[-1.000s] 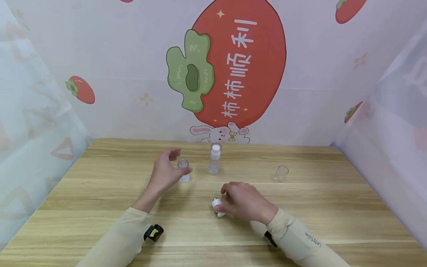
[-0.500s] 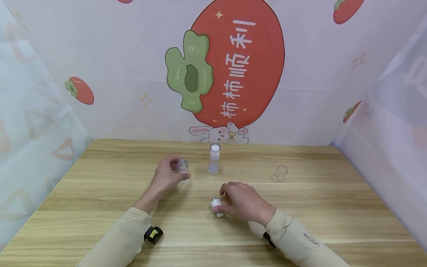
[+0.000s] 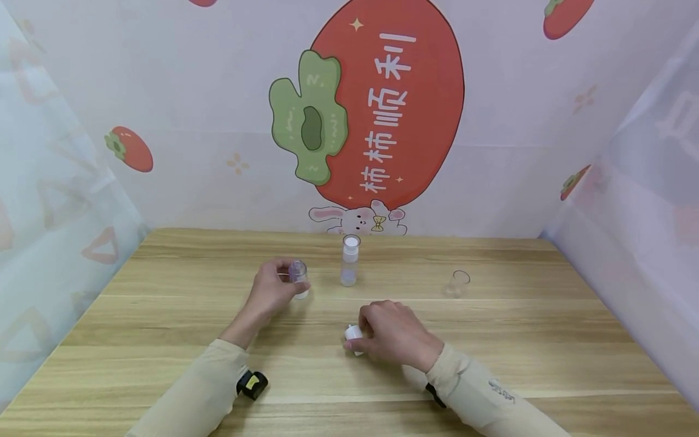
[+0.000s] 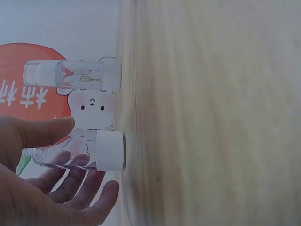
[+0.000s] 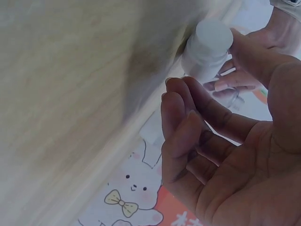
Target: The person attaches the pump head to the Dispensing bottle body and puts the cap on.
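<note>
The left hand (image 3: pixel 271 288) has fingers curled round a clear bottle (image 3: pixel 300 275), toward the back edge of the table (image 3: pixel 491 364); the right hand (image 3: pixel 395 335) pinches a white cap (image 3: pixel 353 332), farther from this edge.

White all the way on the fitting (image 3: pixel 354 332), and the left bottle (image 4: pixel 101 150) and middle bottle (image 3: pixel 350 267) matched clear with white! The table (image 3: pixel 519 352) ran streaky honey-brown, the sleeves (image 3: pixel 185 388) came in cream, and the pale backdrop (image 3: pixel 191 79) blazed with a red persimmon (image 3: pixel 426 121), green calyx (image 3: pixel 311 79), white lettering (image 3: pixel 388 112) and yellow bow (image 3: pixel 378 223)!
</note>
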Demonstrator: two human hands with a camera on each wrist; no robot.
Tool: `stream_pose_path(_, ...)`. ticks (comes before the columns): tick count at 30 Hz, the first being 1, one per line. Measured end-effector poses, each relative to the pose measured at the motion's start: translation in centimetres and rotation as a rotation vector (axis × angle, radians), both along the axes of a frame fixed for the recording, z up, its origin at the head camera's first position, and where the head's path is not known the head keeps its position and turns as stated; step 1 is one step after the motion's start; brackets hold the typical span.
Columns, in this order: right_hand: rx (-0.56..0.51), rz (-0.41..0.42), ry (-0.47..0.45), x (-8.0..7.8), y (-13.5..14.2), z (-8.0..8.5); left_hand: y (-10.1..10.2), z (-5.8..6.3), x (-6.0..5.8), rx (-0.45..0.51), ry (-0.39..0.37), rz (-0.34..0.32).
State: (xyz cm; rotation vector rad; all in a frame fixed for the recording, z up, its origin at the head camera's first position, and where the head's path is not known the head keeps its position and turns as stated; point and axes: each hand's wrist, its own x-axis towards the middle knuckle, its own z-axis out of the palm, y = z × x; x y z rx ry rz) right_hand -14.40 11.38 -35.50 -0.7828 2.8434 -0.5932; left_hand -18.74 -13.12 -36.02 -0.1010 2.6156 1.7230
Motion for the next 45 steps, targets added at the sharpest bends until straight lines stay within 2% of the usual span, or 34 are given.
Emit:
stream_pose_path(4,0.005,0.010,0.026,0.1,-0.2,-0.1,0.2,0.4,0.1,-0.022,0.023,0.008)
stream_pose_path(10,0.004,0.022,0.080,0.1,-0.3,-0.2,0.7,0.9,0.4,-0.042,0.102,-0.015)
stream_pose_path(17,-0.060,-0.030,0.045,0.0,0.0,0.6,1.4,1.4,1.0,-0.032,0.145,-0.044)
stream_pose_path(21,-0.092,-0.041,0.064,-0.3,0.4,1.1,1.8,1.7,1.4,-0.040,0.181,-0.062)
stream_pose_path(28,-0.215,-0.056,0.123,-0.7,1.6,2.3,2.9,2.2,2.0,-0.086,0.228,-0.091)
stream_pose_path(36,-0.367,-0.048,0.136,-1.1,2.7,3.3,3.9,2.6,2.7,-0.131,0.295,-0.112)
stream_pose_path(45,-0.458,-0.035,0.159,-1.4,3.8,3.9,4.6,2.5,3.1,-0.134,0.292,-0.116)
